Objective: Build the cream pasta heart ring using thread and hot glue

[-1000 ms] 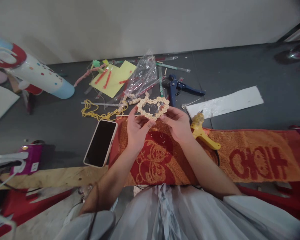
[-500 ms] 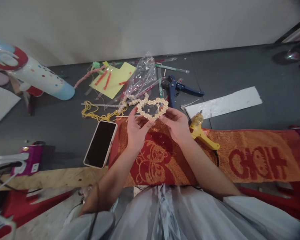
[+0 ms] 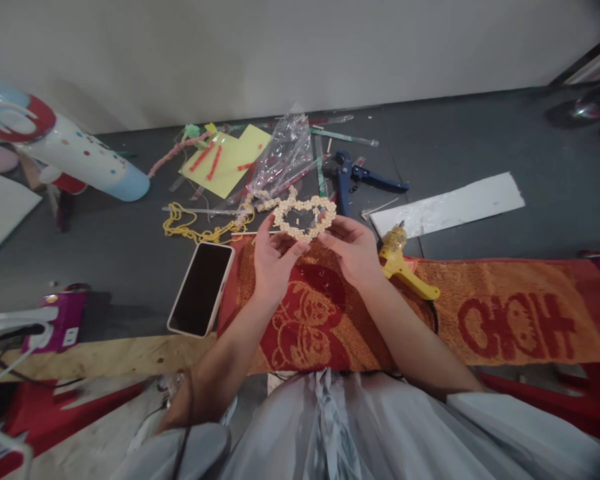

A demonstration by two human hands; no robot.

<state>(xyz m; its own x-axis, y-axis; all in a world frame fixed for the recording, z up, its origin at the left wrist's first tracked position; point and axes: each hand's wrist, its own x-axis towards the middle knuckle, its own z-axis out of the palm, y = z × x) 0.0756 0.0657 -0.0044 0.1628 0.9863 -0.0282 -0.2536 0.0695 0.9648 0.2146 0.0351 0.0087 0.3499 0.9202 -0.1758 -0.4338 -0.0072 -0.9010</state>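
A cream heart-shaped frame point(image 3: 307, 235), built from many small pieces, is held up between both hands over the far edge of an orange and red towel point(image 3: 510, 320). My left hand point(image 3: 275, 263) pinches its left side, thumb along the lower edge. On the opposite side my right hand point(image 3: 353, 252) grips it with thumb and fingers. A yellow glue gun point(image 3: 405, 270) lies just right of my right hand. Beyond the heart rest a blue-handled cutter point(image 3: 347, 179) and a crumpled clear plastic bag point(image 3: 287, 147).
A phone point(image 3: 201, 288) and tangled yellow cord point(image 3: 195, 230) lie to the left. Farther back are yellow paper point(image 3: 225, 163) and glue sticks or tubes. A white strip point(image 3: 455, 203) lies right. A dotted bottle point(image 3: 90, 153) and purple power socket point(image 3: 63, 319) stand at far left.
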